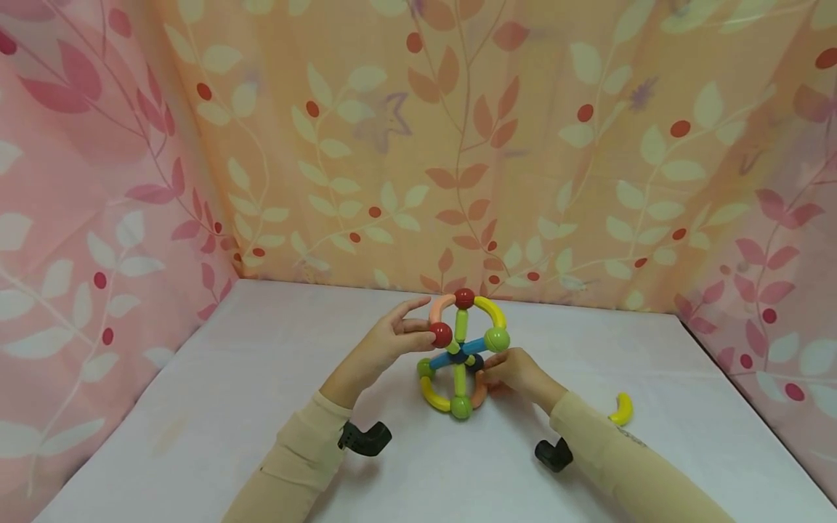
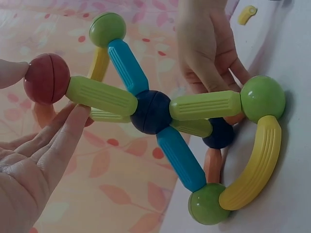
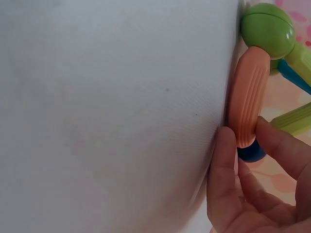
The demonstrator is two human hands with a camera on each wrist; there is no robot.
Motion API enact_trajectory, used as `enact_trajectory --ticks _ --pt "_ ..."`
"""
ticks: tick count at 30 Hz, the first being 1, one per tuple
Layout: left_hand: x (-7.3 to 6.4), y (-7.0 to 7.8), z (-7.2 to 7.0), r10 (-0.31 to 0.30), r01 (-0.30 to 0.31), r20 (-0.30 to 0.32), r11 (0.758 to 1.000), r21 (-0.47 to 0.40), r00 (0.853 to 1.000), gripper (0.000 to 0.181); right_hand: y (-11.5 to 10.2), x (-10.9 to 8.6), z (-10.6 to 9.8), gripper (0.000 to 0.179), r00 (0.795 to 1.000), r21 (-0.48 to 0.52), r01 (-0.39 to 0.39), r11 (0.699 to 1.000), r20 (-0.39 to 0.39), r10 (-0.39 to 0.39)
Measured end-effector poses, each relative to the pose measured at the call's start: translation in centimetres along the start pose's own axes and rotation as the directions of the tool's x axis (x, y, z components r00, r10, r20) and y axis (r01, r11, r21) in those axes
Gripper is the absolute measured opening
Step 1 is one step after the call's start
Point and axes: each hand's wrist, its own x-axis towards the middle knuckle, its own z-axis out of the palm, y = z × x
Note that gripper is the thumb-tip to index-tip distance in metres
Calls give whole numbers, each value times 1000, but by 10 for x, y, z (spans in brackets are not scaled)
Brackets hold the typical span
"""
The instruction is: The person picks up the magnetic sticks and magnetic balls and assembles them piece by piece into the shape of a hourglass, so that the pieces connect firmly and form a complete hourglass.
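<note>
A toy frame of magnetic balls and rods stands on the white table (image 1: pixel 216 407). Blue and green straight rods spread from its dark blue centre ball (image 2: pixel 154 112), and yellow and orange curved rods link the outer balls. My left hand (image 1: pixel 382 341) is at the frame's left side, with its thumb on a red ball (image 2: pixel 47 79) and its fingers at the other side, by the green rod (image 2: pixel 103 95). Low on the right, my right hand (image 1: pixel 519 376) pinches the end of an orange curved rod (image 3: pixel 249 94), right beside another dark blue ball (image 2: pixel 218 133).
A loose yellow curved rod (image 1: pixel 623 409) lies on the table by the right sleeve. Patterned cloth (image 1: pixel 366 145) hangs behind and at both sides. A black wrist mount (image 1: pixel 366 439) juts from the left forearm, and another (image 1: pixel 554 455) from the right.
</note>
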Motion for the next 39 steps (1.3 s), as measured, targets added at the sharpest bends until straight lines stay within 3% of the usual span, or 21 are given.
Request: enact_trajectory --ticks 7,11,17,22,31,35,39 --pt "3 -1 1 -13 13 8 1000 -11 1000 69 -6 15 0 26 1000 44 30 999 0 -30" --pt "3 -3 2 -19 19 -3 1000 -10 1000 67 -2 15 -12 32 999 26 42 999 -19 -41" --pt "4 -4 2 -12 12 -3 1000 -14 1000 65 19 -24 -65 60 990 -36 28 999 -136 -32" --pt "4 -5 1 -13 13 -9 1000 -2 1000 64 46 -60 -108 78 989 -48 19 999 -148 -26" --pt "4 -4 1 -4 4 -8 1000 -6 1000 63 86 -92 -154 72 982 -3 -53 999 -180 51" --pt "3 -4 0 11 -11 -8 1000 -2 1000 63 100 -95 -162 64 983 15 -120 993 -136 121" --pt "3 -3 0 15 -15 -6 1000 -3 1000 62 110 -93 -160 54 984 123 -154 980 -69 163"
